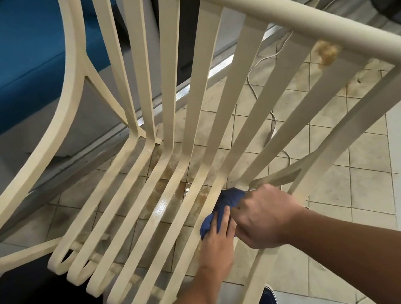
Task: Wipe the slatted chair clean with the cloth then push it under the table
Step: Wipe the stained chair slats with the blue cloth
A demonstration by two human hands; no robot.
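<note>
Cloth point(230, 200) lies half-hidden under left hand point(219, 239), right hand point(265, 217).

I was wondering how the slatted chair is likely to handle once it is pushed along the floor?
The chair is probably light for its size: thin slats with open gaps. It looks stiff, its slats running unbroken from back to seat. On the tiled floor, shiny and stained under the seat, it may slide easily.
</note>
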